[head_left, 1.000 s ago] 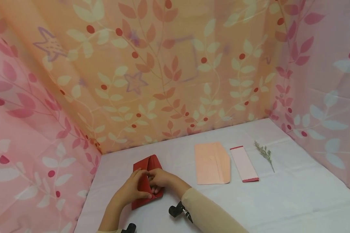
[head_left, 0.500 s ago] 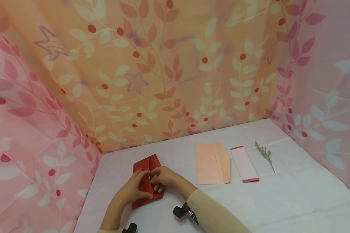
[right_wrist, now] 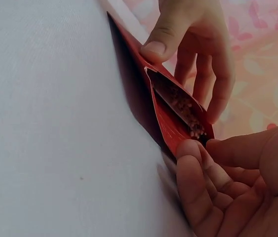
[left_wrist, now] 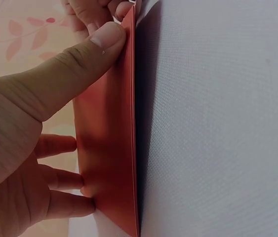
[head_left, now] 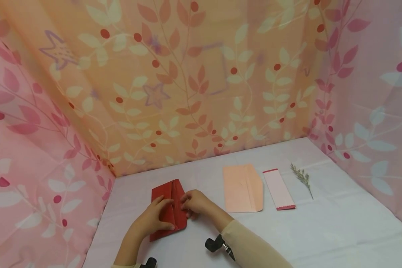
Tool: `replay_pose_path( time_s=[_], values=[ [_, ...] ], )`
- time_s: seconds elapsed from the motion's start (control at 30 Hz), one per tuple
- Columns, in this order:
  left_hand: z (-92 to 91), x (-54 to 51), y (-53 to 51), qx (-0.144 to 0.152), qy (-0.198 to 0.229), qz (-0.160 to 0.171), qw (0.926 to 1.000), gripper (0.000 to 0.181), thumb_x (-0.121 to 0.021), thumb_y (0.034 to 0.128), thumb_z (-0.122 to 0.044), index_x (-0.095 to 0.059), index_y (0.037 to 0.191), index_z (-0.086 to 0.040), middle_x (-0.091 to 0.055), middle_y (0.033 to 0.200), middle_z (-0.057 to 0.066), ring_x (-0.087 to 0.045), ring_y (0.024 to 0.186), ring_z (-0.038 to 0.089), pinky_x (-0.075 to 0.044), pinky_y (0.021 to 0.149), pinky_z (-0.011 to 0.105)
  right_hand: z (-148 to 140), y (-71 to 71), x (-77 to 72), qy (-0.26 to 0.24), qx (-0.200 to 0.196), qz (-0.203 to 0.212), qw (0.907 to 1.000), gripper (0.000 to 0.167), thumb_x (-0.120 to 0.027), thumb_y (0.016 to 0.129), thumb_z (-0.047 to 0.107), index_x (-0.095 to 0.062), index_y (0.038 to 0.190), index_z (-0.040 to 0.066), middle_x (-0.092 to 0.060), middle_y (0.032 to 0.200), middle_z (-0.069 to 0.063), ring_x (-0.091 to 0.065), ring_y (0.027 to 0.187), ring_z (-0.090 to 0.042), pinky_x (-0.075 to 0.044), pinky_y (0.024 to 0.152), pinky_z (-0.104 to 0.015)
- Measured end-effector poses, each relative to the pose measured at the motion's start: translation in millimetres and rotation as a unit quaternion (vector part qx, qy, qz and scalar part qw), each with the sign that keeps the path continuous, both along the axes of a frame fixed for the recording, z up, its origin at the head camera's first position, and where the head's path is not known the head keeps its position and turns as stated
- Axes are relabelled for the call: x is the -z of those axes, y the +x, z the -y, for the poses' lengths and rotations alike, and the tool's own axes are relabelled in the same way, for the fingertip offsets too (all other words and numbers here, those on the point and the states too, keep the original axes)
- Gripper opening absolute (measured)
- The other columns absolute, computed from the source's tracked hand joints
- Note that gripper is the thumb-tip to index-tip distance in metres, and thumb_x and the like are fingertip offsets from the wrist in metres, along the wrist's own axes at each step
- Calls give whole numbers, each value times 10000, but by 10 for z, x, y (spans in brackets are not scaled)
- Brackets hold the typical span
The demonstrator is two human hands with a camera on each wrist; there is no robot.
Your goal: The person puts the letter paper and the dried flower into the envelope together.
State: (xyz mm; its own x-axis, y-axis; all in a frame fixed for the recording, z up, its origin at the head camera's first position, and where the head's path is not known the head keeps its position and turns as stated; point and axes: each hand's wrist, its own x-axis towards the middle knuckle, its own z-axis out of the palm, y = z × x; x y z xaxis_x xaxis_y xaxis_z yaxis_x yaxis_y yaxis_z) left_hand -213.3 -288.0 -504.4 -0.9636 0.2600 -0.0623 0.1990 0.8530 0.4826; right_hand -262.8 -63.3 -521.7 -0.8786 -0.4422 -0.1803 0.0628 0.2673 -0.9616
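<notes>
A red envelope (head_left: 162,189) lies at the left of the table with its flap (head_left: 179,214) spread to the right. My left hand (head_left: 154,216) holds the envelope across its width, thumb on the near side and fingers towards the far side. In the right wrist view its mouth gapes, and small brownish-pink dried flower heads (right_wrist: 194,124) show inside. At the flap's edge is my right hand (head_left: 198,203), its fingers loosely bent and the fingertips touching or very close to the flap. Whether they grip it is unclear.
To the right lie a peach envelope (head_left: 236,190), a pale pink card strip (head_left: 279,190) with red ends, and a dried green sprig (head_left: 301,176). Patterned curtains (head_left: 194,74) enclose the white table (head_left: 321,223) at the back and both sides.
My right hand has drawn out of the red envelope's mouth and moved right to the flap's edge. My left hand keeps its hold. The other things on the table have not moved.
</notes>
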Motion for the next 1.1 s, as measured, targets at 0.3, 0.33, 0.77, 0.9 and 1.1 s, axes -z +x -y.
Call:
replay_pose_path(
  time_s=[0.3,0.33,0.77,0.9,1.1],
  values=[
    [-18,2,9,-18,-137,50,9999,919,-922,646,-571,-552,1449,-323,-355,1614,201,-382,1438,494,-426,1015,722,-92,16,-15,35,-182,-180,9997,180,-698,893,20,-694,1072,1,-733,830,-172,-642,516,-226,-550,445,-350],
    [-26,-2,14,-7,-137,88,9999,915,-921,651,-569,-553,1450,-318,-352,1615,205,-370,1443,500,-418,1019,728,-102,22,-20,67,-216,-205,9995,178,-698,895,28,-697,1071,4,-732,832,-175,-649,523,-241,-551,448,-353],
    [-81,-10,60,18,-55,246,9997,888,-912,693,-527,-555,1463,-267,-321,1624,238,-265,1487,526,-376,1035,756,-205,96,-126,416,-558,-895,9935,190,-698,937,138,-719,1101,45,-713,850,-128,-725,654,-373,-577,543,-406],
    [-85,-5,85,6,-112,287,9995,910,-901,693,-551,-540,1481,-275,-319,1627,231,-248,1495,523,-339,1041,782,-247,158,-144,450,-591,-997,9922,191,-701,944,173,-717,1108,76,-713,848,-119,-717,624,-307,-584,548,-416],
    [-93,2,84,67,-103,259,9996,960,-896,682,-576,-508,1509,-280,-296,1639,230,-210,1510,523,-221,1069,822,-405,286,-219,370,-690,-1182,9899,245,-692,938,185,-705,1143,51,-738,886,-128,-698,592,-232,-575,538,-395]
  ],
)
